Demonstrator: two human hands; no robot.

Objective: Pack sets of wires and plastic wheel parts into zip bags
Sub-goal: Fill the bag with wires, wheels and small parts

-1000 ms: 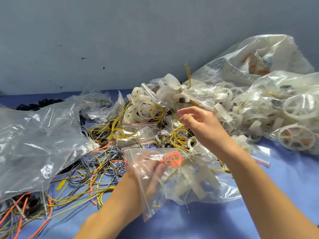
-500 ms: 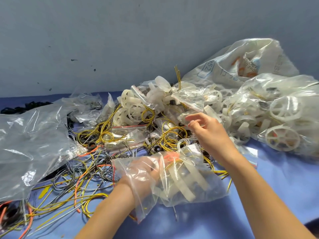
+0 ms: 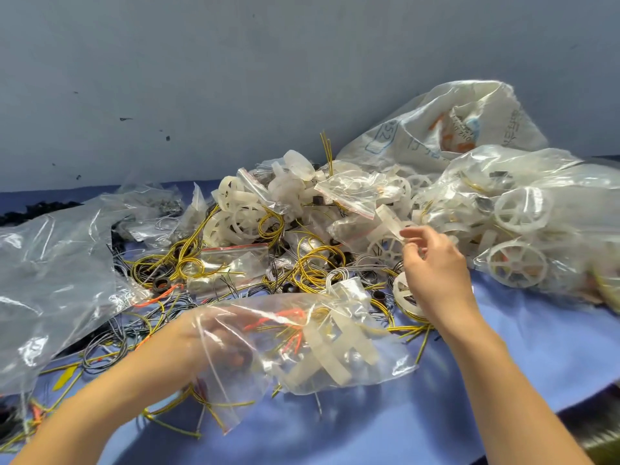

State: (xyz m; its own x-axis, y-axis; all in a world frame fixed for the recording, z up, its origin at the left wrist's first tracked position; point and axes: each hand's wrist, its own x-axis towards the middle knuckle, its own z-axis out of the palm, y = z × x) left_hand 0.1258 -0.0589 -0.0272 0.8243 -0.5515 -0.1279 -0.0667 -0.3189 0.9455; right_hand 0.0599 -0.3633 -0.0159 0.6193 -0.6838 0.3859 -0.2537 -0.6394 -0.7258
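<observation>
A clear zip bag [image 3: 335, 357] lies on the blue cloth in front of me. It holds white plastic wheel parts, yellow wires and an orange wire [image 3: 285, 317]. My left hand [image 3: 221, 333] is inside the bag's mouth and shows only blurred through the plastic, so its grip is unclear. My right hand [image 3: 436, 263] hovers at the edge of the heap, thumb and forefinger apart. Its forefinger tip is at the end of a white plastic strip [image 3: 389, 223]. A white wheel [image 3: 385, 246] lies just left of that hand.
A heap of white wheel parts, yellow wire coils [image 3: 315, 263] and small zip bags fills the middle. Filled clear bags of wheels [image 3: 523, 229] and a printed sack [image 3: 453, 129] stand right. A large crumpled plastic sheet [image 3: 50, 280] lies left over loose wires. Grey wall behind.
My left hand has gone deeper into the bag with the orange wire, and the bag has sunk onto the cloth. My right hand has moved right and up to the white strip.
</observation>
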